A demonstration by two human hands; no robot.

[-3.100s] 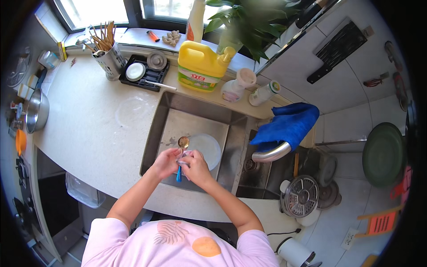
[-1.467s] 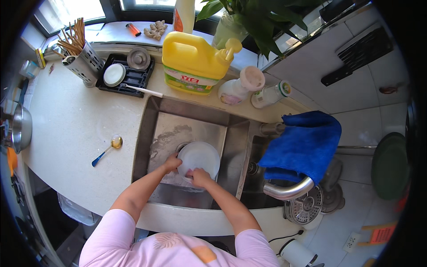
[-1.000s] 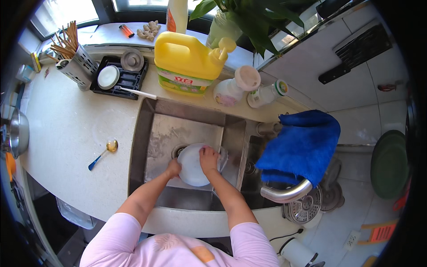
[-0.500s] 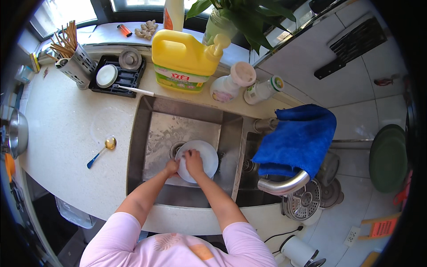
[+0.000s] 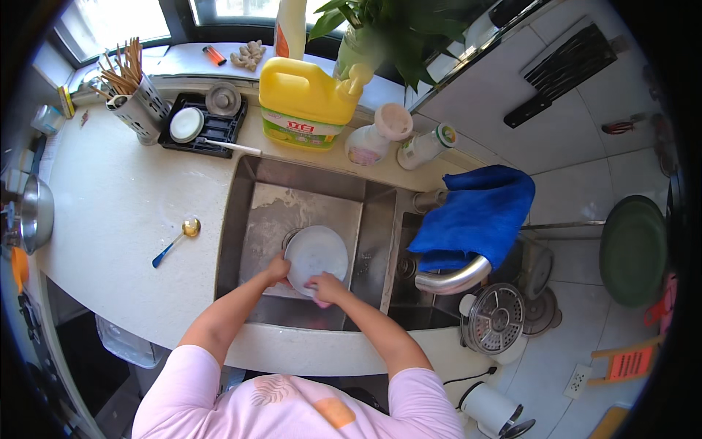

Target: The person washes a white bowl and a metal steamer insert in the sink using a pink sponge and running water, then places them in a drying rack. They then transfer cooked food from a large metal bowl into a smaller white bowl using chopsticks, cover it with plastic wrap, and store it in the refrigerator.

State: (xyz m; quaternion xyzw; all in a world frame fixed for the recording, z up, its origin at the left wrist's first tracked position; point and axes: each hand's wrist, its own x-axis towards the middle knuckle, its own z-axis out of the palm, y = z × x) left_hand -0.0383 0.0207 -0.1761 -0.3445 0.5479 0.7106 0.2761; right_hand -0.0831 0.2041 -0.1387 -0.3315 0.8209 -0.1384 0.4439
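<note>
A white plate (image 5: 316,252) is held over the floor of the steel sink (image 5: 267,208), partly covering the drain. My left hand (image 5: 276,268) grips the plate's left rim, fingers closed on it. At the lower right rim, my right hand (image 5: 329,288) is closed on a small pink cloth or sponge (image 5: 319,301) and presses it against the plate's edge. Most of the pink piece is hidden under my fingers. Wet patches mark the sink floor.
A blue towel (image 5: 475,212) hangs over the faucet (image 5: 457,280) to the right. Behind the sink stand a yellow jug (image 5: 303,99) and white bottles (image 5: 369,139). On the left counter lie a spoon (image 5: 178,241) and a black tray (image 5: 201,128) beside a chopstick holder (image 5: 142,110).
My right hand has moved from the plate's upper middle down to its lower right rim, bringing the pink piece into view. My left hand stays at the left rim.
</note>
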